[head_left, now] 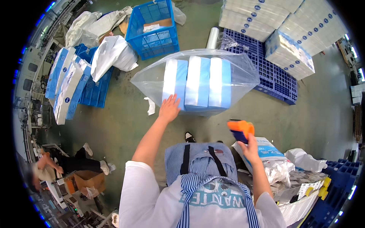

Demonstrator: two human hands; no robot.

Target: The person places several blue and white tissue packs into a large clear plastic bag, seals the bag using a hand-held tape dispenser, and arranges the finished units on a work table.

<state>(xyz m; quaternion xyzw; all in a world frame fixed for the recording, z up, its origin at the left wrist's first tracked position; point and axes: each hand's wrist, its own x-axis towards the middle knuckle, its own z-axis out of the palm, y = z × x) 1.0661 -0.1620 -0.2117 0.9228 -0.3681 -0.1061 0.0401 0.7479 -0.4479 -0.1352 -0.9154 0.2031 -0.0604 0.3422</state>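
Standing upright, bagged packs (197, 81).

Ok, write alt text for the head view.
The person's left hand presses a clear plastic bag holding three blue-and-white packs, while the right hand holds an orange tool. Blue crates and pallets surround them.

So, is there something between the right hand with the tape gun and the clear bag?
Nothing visible. The right hand holds the orange tape gun just below the clear bag, with only bare floor in the gap. The left hand already rests on the bag's near edge.
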